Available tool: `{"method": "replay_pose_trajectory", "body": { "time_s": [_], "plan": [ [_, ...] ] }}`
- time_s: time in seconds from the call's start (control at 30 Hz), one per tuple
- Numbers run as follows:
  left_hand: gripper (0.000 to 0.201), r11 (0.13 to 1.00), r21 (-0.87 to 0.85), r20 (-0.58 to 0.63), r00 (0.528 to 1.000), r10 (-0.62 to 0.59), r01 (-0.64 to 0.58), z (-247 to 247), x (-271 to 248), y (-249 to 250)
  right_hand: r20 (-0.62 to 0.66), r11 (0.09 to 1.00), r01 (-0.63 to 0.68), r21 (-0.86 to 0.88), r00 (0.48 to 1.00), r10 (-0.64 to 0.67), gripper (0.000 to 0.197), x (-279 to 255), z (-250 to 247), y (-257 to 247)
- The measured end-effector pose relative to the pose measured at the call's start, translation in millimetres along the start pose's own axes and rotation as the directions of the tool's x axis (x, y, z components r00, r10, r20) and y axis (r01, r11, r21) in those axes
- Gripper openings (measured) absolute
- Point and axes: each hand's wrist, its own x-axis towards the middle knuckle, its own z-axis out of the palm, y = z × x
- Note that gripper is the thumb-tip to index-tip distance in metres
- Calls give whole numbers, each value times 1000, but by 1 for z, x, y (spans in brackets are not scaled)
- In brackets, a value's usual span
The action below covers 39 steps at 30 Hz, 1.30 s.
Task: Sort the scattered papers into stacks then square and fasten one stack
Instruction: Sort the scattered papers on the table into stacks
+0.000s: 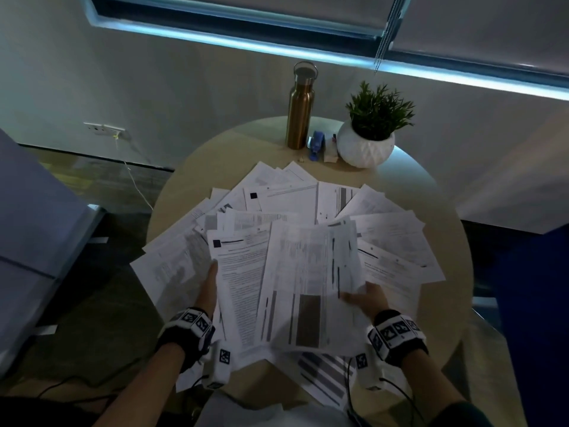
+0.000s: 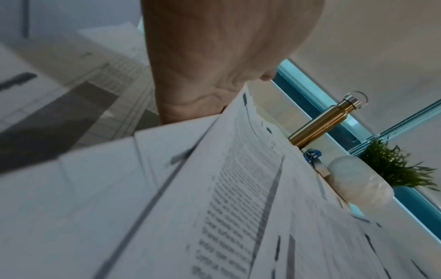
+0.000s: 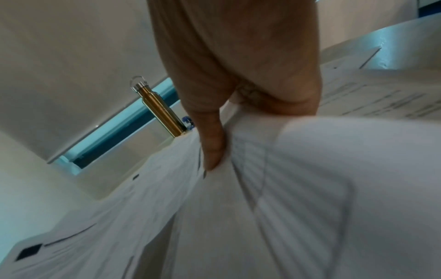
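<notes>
Many printed white papers lie scattered and overlapping over a round wooden table. Both hands hold a lifted bunch of sheets above the pile at the near side. My left hand grips the bunch's left edge, its thumb on top. My right hand pinches the right edge, thumb pressed on the paper, fingers hidden beneath. A blue stapler stands at the table's far side, also visible in the left wrist view.
A gold metal bottle and a green plant in a white pot stand at the table's far edge beside the stapler. A small white box sits between stapler and pot. Grey furniture stands left; dark floor surrounds the table.
</notes>
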Motion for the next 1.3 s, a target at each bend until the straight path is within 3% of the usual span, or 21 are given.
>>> {"method": "replay_pose_trajectory", "body": {
  "time_s": [0.07,0.13,0.2,0.3,0.4,0.47,0.53,0.6,0.67,0.73,0.77,0.83,0.9,1.0,1.1,1.2,1.3],
  "plan": [
    [52,991,106,34,996,80,-83,4,-5,1,49,1000,13,3,999,-13,52,3,6,0],
    [51,968,168,69,982,175,-184,9,-7,0,-23,996,80,28,997,-79,62,2,14,-6],
    [58,963,198,98,981,167,-184,16,-11,-1,-69,989,144,39,988,-141,54,-1,28,-18],
    [69,938,302,128,982,138,-171,30,-15,-2,59,971,211,-109,977,-206,39,-2,55,-32],
    [72,883,430,88,982,168,-189,37,-15,-4,157,937,231,-262,968,-194,46,1,71,-36],
    [66,900,361,95,970,224,-244,32,-14,-4,117,966,196,-168,977,-178,69,2,69,-36],
    [61,901,307,137,951,277,-307,25,-18,0,54,975,195,103,978,-201,95,0,59,-36],
    [57,897,260,185,930,317,-357,19,-23,5,49,932,195,306,974,-220,102,-8,46,-40],
    [55,885,220,216,905,366,-410,19,-30,15,57,897,232,375,960,-272,75,-21,32,-49],
    [57,837,217,202,862,466,-503,25,-39,29,-16,831,309,463,940,-340,28,-37,22,-64],
    [58,810,216,163,838,521,-546,30,-44,37,-82,789,368,492,922,-379,19,-45,20,-71],
    [55,763,186,62,782,620,-619,39,-57,53,-205,686,487,540,867,-454,22,-59,17,-86],
    [53,722,117,19,728,685,-682,45,-65,62,-251,593,549,589,822,-512,31,-66,17,-95],
    [76,744,50,33,746,665,-666,43,-64,63,-177,607,546,578,809,-560,43,-64,18,-92],
    [89,776,108,51,783,619,-621,42,-55,55,-86,736,494,462,851,-518,45,-48,30,-82],
    [65,830,106,38,836,547,-548,47,-51,54,-121,771,515,375,851,-511,28,-33,39,-79],
    [51,835,151,-38,841,540,-529,40,-51,61,-142,738,555,384,825,-547,19,-29,34,-86]
  ]
}}
